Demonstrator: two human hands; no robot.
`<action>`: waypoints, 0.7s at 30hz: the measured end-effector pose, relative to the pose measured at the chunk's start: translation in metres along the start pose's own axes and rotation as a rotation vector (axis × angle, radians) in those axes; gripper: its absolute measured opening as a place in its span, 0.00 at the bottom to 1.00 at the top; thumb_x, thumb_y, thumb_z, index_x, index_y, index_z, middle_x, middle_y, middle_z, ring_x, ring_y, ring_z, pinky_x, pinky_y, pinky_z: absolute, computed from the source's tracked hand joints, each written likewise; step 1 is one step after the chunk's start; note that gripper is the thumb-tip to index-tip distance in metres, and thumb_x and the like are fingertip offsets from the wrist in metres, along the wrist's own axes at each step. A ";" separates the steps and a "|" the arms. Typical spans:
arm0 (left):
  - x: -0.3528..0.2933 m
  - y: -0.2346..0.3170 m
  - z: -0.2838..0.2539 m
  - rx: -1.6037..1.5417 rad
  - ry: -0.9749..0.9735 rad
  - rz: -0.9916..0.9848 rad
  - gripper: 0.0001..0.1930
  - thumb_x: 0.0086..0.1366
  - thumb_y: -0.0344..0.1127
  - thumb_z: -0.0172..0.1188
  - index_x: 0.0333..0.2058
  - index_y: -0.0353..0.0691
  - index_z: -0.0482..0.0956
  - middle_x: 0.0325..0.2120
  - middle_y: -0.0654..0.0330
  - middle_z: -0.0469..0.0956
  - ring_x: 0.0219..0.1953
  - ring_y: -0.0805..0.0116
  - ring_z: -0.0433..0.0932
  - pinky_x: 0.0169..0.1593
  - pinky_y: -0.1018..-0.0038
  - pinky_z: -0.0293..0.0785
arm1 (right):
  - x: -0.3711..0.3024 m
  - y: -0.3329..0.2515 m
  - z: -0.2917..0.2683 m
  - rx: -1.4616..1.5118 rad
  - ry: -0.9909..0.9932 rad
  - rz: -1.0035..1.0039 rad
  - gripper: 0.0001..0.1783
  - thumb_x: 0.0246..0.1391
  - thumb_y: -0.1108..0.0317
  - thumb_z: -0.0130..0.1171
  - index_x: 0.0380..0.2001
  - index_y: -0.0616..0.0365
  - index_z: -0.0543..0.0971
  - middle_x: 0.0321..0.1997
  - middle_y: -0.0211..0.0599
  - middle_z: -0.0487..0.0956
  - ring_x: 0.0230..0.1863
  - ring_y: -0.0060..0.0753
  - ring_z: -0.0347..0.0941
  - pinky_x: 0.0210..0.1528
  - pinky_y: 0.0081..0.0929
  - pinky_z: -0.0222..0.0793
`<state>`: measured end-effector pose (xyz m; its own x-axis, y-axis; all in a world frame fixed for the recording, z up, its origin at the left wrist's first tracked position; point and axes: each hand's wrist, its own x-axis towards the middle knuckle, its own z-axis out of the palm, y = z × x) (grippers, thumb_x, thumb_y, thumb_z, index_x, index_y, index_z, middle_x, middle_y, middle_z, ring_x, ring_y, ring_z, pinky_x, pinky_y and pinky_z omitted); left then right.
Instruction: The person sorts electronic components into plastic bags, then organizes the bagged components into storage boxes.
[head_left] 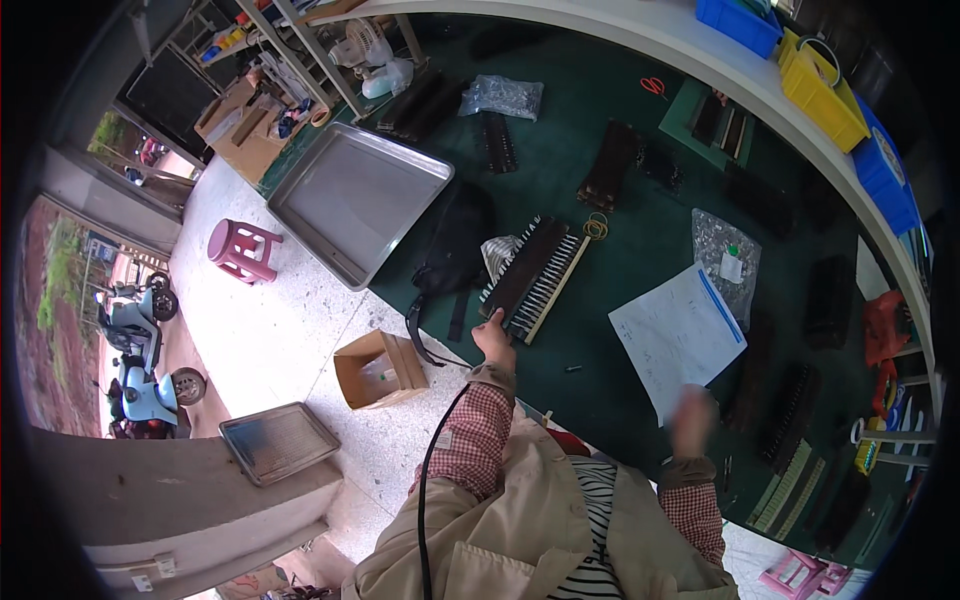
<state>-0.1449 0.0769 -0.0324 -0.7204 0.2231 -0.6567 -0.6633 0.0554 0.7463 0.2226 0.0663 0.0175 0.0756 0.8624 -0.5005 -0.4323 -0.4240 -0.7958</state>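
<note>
My left hand [493, 342] is closed at the near end of a long dark brown strip [530, 266]. Rows of white pin-like pieces stick out along both sides of this strip, and a pale wooden stick [558, 290] runs along its right side. Smeared by motion, my right hand [691, 422] is at the lower edge of a white sheet of paper [680, 335] with handwriting and a blue band; its fingers cannot be made out. A small dark cylinder [573, 369] lies on the green table between the hands.
A large metal tray [360, 200] overhangs the table's left edge, beside a black bag [455, 245]. Clear plastic bags [727, 262], dark strips [608, 165] and red scissors [653, 87] lie about. On the floor stand a cardboard box [380, 370] and a stool [243, 250].
</note>
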 end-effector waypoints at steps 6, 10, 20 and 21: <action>0.008 0.006 -0.013 -0.131 -0.251 -0.157 0.12 0.49 0.28 0.62 0.30 0.38 0.68 0.22 0.64 0.70 0.18 0.73 0.69 0.17 0.81 0.58 | 0.001 0.008 0.001 0.024 0.008 0.030 0.12 0.56 0.66 0.49 0.41 0.59 0.69 0.41 0.33 0.73 0.43 0.29 0.69 0.46 0.29 0.64; -0.005 0.007 -0.011 -0.106 -0.427 -0.074 0.15 0.49 0.26 0.61 0.36 0.39 0.69 0.26 0.64 0.74 0.21 0.72 0.72 0.16 0.82 0.57 | 0.003 0.019 -0.015 0.018 -0.030 0.057 0.14 0.56 0.65 0.49 0.43 0.60 0.68 0.45 0.35 0.72 0.46 0.32 0.68 0.49 0.30 0.62; -0.022 0.005 0.003 -0.348 -0.479 -0.070 0.18 0.52 0.20 0.55 0.43 0.38 0.66 0.36 0.58 0.74 0.37 0.64 0.75 0.39 0.71 0.72 | 0.003 0.017 -0.017 0.040 0.006 0.062 0.17 0.56 0.65 0.48 0.46 0.63 0.67 0.48 0.37 0.71 0.49 0.34 0.66 0.52 0.32 0.60; -0.023 0.007 0.003 -0.345 -0.491 -0.056 0.18 0.52 0.20 0.55 0.43 0.38 0.66 0.37 0.58 0.73 0.37 0.64 0.74 0.40 0.71 0.72 | 0.001 0.015 -0.015 0.045 -0.006 0.062 0.16 0.56 0.65 0.48 0.45 0.63 0.67 0.48 0.37 0.71 0.49 0.34 0.66 0.52 0.32 0.60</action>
<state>-0.1326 0.0753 -0.0116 -0.5587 0.6570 -0.5061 -0.7844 -0.2205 0.5797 0.2294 0.0570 -0.0003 0.0421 0.8363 -0.5466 -0.4758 -0.4643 -0.7470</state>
